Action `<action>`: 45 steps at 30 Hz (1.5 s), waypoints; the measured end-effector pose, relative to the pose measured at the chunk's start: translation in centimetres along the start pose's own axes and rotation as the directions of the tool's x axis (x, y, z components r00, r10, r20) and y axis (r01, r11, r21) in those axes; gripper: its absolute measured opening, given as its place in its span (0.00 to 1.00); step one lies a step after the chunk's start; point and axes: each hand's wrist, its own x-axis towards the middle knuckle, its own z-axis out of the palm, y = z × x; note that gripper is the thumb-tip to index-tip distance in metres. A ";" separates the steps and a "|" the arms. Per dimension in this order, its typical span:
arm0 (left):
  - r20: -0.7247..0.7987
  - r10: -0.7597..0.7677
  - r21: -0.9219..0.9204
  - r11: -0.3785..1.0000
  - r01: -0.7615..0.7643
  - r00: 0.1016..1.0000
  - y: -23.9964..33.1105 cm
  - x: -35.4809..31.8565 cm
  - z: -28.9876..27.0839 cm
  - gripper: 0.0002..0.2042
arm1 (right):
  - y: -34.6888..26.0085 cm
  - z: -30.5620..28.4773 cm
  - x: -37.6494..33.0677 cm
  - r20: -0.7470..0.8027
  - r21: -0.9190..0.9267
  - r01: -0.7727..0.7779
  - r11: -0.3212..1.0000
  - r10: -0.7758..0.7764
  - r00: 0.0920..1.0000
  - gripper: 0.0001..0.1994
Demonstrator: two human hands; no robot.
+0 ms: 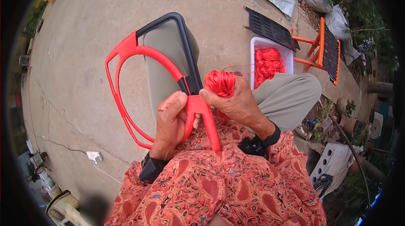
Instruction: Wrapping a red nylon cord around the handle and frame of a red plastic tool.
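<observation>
A black tubular frame (192, 57) stands across my lap, with much of its curved, ring-like part bound in red cord (119, 87). My left hand (168, 120) is closed on the frame at a red-wrapped joint (197, 104), its thumb pressed by the binding. In my right hand (242, 106) is a looped bundle of red cord (220, 83), gripped just right of that joint; the right thumb reaches the joint's upper edge. A thin red strand runs from near the bundle toward the tub. My left fingers are partly hidden behind the frame.
At my right stands a white tub (252, 68) holding a heap of red cord (268, 62). Beyond it are an orange-framed chair (321, 51) and a black slotted panel (270, 25). A white power strip (94, 156) with its cable lies left on the concrete floor (84, 57); plants line the right.
</observation>
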 end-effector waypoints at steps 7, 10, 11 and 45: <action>-0.095 -0.079 -0.086 0.994 0.071 0.992 1.7 1.0 1.2 0.13 | -0.2 0.3 0.4 0.006 -0.054 0.026 0.998 -0.026 1.000 0.12; -0.153 -0.064 -0.011 0.998 0.063 0.986 1.9 1.6 2.0 0.11 | -0.3 0.3 0.4 0.024 -0.026 0.036 0.999 -0.035 0.999 0.12; -0.128 -0.063 0.080 0.994 0.073 0.990 1.9 1.8 2.1 0.09 | -0.2 0.3 0.4 0.031 0.014 0.039 0.999 -0.039 0.999 0.11; -0.005 -0.031 -0.022 0.999 0.031 1.000 0.8 1.2 1.3 0.07 | 1.4 -2.8 -0.8 0.335 0.257 -0.287 0.923 0.193 0.922 0.12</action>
